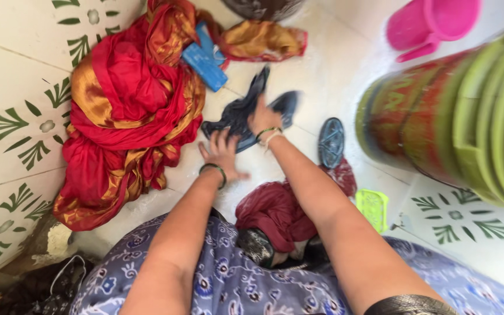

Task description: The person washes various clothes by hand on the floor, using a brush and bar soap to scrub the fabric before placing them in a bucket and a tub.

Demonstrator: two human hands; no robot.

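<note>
Dark blue cloth (pixel 246 114) lies wet on the tiled floor (pixel 7 140) beside a red and gold heap (pixel 129 111). Right hand (pixel 263 119) clamps it; left hand (pixel 223 154) presses flat, fingers spread. Rubbing works best with the left pinning firmly.

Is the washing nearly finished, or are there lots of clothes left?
Hard to call anything finished. In hand: the left hand presses one end of a dark blue cloth onto the wet tiled floor while the right hand grips it. Nearby lie a blue washing brush and a big red and gold cloth, heaped in a pile. A maroon cloth waits by the knees. So probably plenty left.
</note>
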